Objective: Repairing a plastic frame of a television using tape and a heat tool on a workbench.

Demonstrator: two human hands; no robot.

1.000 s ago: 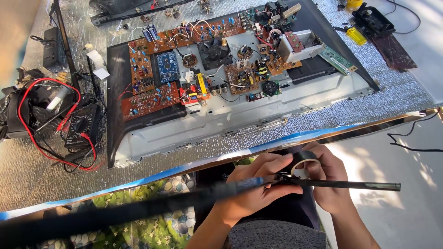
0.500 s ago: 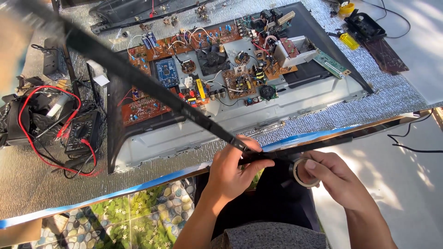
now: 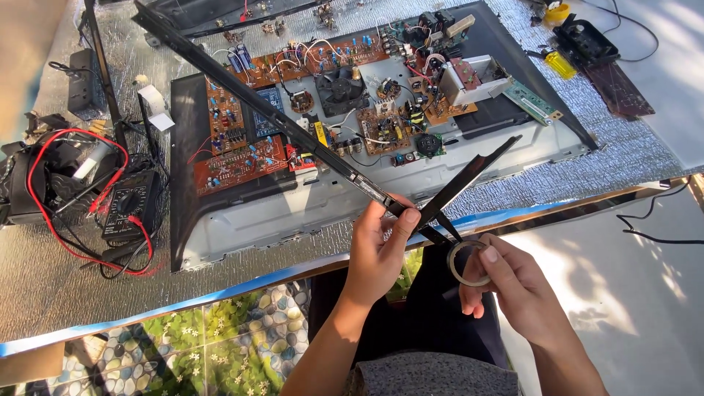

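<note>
Black plastic strip (image 3: pixel 264 110) is what you've got going on: long, thin, running diagonally from the top left corner of the bench down to your left hand (image 3: pixel 378 253). Your left fingers are pinched tight on its lower end, thumb on the near side, just past the shiny metal edge of the table (image 3: pixel 587 202). The strip is up in the air, crossing over the opened flat-screen chassis (image 3: pixel 308 213) rather than lying on it.

Your right hand (image 3: pixel 506 293) is just beside the left, a bit lower and closer to you. It's closed on a roll of tape (image 3: pixel 469 262), thumb pressed on the rim with the other fingers curled around it. A length of black tape (image 3: pixel 469 176) is pulled out from near the roll and angles up and right, so it makes a V with the strip right where your two hands nearly meet.

On the chassis you've got brown circuit boards (image 3: pixel 238 158), a small black fan (image 3: pixel 339 88) and a green board (image 3: pixel 534 101) at the right edge. Off to the left on the silver foil mat (image 3: pixel 66 293) sits a black multimeter (image 3: pixel 125 205) with red and black leads (image 3: pixel 44 158) looped around it. A yellow tool (image 3: pixel 561 64) lies at the top right.
</note>
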